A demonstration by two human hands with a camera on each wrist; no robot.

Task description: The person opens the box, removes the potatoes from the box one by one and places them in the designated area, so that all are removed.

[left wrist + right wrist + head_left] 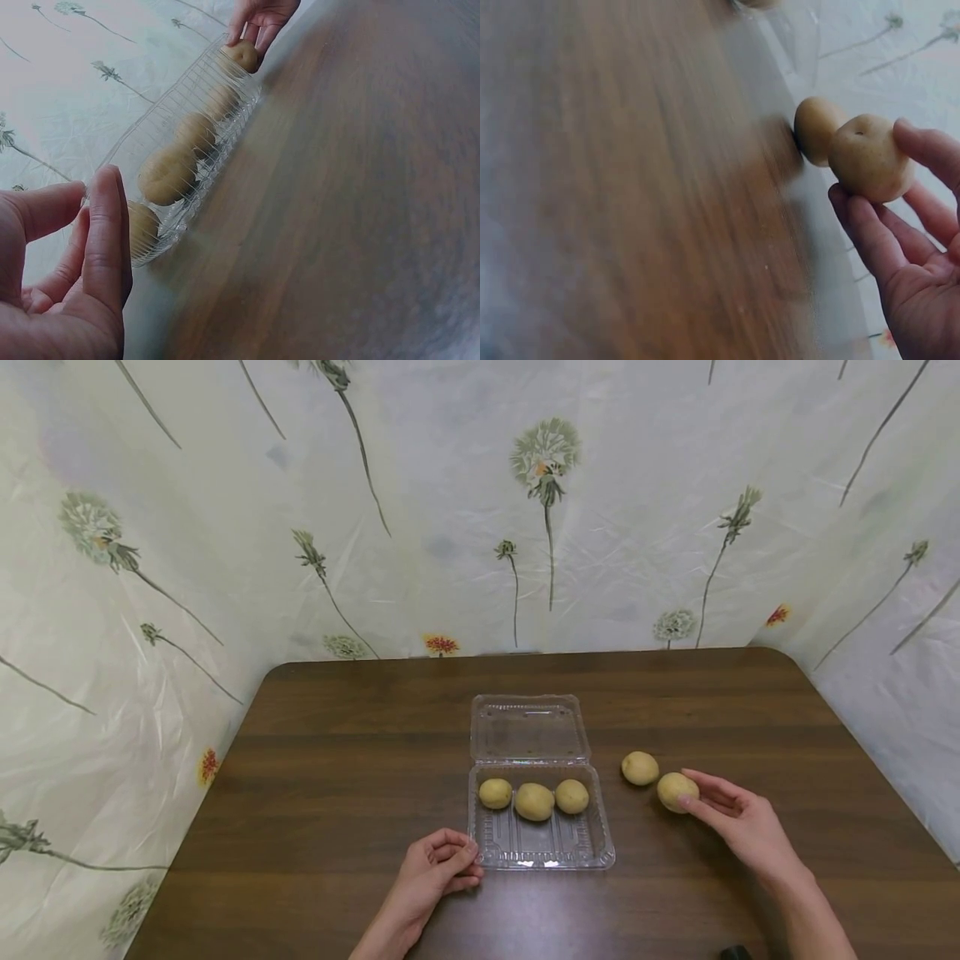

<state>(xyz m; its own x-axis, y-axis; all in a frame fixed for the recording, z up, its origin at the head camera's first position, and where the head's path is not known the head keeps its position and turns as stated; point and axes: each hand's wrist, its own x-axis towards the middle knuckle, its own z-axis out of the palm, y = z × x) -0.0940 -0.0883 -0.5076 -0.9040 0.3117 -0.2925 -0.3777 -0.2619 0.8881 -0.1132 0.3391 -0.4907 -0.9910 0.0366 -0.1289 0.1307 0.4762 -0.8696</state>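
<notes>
A clear plastic clamshell container lies with its lid folded back, away from me. Three potatoes sit in a row in its base. My left hand pinches the container's near left corner between thumb and fingers; the left wrist view shows the rim at those fingertips. To the right, my right hand grips a potato between thumb and fingers. Another potato rests on the table just behind and left of the held one.
The brown wooden table has rounded far corners. Around it hangs a pale plastic sheet printed with dandelions. A small black object lies at the front edge of the head view, near my right forearm.
</notes>
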